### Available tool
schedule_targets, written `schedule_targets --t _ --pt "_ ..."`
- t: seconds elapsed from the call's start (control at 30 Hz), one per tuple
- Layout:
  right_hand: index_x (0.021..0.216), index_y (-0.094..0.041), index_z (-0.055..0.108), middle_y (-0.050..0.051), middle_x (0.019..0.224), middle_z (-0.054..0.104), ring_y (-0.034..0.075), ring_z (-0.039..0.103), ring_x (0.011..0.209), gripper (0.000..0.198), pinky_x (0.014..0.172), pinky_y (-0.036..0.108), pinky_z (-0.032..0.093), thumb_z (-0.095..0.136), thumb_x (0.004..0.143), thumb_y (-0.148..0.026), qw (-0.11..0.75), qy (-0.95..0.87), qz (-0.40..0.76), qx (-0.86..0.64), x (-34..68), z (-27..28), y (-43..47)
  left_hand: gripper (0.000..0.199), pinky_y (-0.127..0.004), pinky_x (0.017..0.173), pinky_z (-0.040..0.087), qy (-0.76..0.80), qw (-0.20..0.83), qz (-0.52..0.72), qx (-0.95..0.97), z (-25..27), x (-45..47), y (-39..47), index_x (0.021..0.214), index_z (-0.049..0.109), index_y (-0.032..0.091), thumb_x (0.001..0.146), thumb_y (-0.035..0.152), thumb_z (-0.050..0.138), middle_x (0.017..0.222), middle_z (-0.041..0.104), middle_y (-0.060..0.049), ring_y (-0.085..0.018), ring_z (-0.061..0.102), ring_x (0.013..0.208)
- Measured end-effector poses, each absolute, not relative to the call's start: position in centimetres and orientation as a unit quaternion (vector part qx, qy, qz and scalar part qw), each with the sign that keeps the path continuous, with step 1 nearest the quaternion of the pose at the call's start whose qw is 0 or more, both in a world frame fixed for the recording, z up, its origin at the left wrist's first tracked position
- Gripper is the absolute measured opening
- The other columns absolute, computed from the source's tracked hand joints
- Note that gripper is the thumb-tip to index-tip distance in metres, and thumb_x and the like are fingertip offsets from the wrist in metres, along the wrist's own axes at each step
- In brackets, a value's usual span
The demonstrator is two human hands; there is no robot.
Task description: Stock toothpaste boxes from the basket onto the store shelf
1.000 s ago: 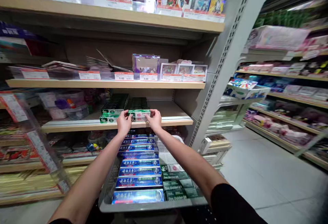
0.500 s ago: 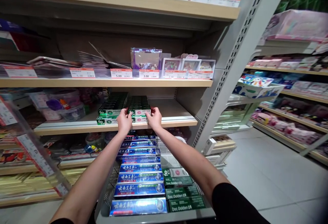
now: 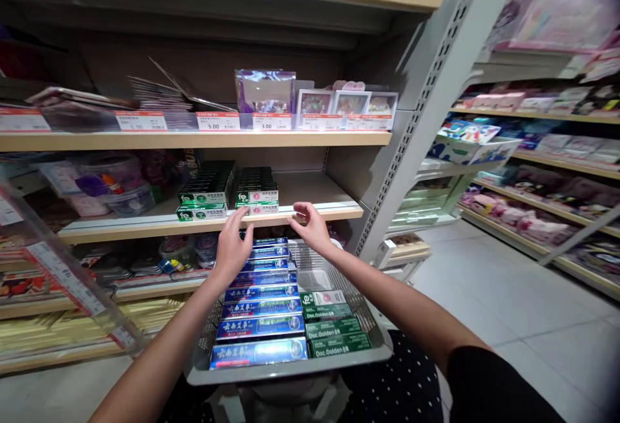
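Two rows of green-and-white toothpaste boxes stand on the shelf: a left row and a right row. My left hand hovers just below and in front of them, its fingers apart and holding nothing. To the right of the right row, my right hand is off the boxes, thumb and fingers apart. Beneath both hands is a grey plastic basket. Inside it lie a column of blue toothpaste boxes and several dark green toothpaste boxes.
The wooden shelf edge runs just beyond my hands, with another shelf above it. Clear tubs sit to the left. A slotted metal upright rises at the right, beside a tiled aisle floor.
Both hands have let go of the right row of green boxes and drawn back toward me, moving apart. The boxes stay on the shelf. The view has shifted, showing more of the basket's near rim.
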State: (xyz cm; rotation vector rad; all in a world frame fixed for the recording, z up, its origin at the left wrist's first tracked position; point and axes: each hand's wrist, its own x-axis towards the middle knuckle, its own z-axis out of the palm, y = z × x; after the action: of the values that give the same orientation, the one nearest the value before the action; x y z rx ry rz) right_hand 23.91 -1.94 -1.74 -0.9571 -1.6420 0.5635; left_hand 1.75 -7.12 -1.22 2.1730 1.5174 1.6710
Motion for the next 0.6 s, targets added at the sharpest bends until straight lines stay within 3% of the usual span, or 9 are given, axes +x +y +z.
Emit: schedule_targets --t 0.17,0.33,0.47,0.6 --pt "0.110 -0.020 0.061 0.007 0.112 0.066 0.019 0.064 0.103 0.033 0.094 0.036 0.051 0.068 0.080 -0.033 0.311 -0.817 0.295 -0.387 30.4 -3.1 -8.4 0.025 -0.036 0.094 0.049 0.393 0.165 0.358 0.831 -3.8 5.8 -14.4 0.113 0.064 0.024 0.093 0.028 0.049 0.113 0.067 -0.005 -0.020 0.062 0.106" --pt "0.113 -0.017 0.065 0.009 0.111 0.069 0.022 0.065 0.100 0.036 0.090 0.032 0.050 0.067 0.077 -0.022 0.049 -0.872 0.297 -0.386 34.3 -4.3 -13.3 0.033 -0.036 0.101 0.044 0.333 0.208 0.185 0.901 -7.1 8.5 -18.1 0.122 0.061 0.023 0.091 0.023 0.048 0.125 0.062 -0.007 -0.021 0.057 0.116" --pt "0.113 -0.015 0.068 0.013 0.113 0.069 0.026 0.065 0.103 0.033 0.089 0.032 0.048 0.058 0.082 -0.016 -0.043 -0.881 0.204 -0.426 34.8 -5.4 -15.5 0.042 -0.042 0.111 0.033 0.335 0.152 0.100 0.925 -8.8 9.4 -17.9 0.128 0.058 0.022 0.090 0.015 0.041 0.138 0.054 -0.009 -0.024 0.045 0.131" --pt "0.101 -0.020 0.075 0.008 0.100 0.074 0.023 0.068 0.089 0.028 0.078 0.026 0.048 0.055 0.083 -0.014 -0.075 -0.873 0.203 -0.438 34.6 -6.4 -15.3 0.040 -0.048 0.115 0.022 0.330 0.137 0.039 0.933 -9.1 10.2 -16.6 0.117 0.065 0.022 0.086 0.010 0.042 0.129 0.062 -0.009 -0.026 0.038 0.137"
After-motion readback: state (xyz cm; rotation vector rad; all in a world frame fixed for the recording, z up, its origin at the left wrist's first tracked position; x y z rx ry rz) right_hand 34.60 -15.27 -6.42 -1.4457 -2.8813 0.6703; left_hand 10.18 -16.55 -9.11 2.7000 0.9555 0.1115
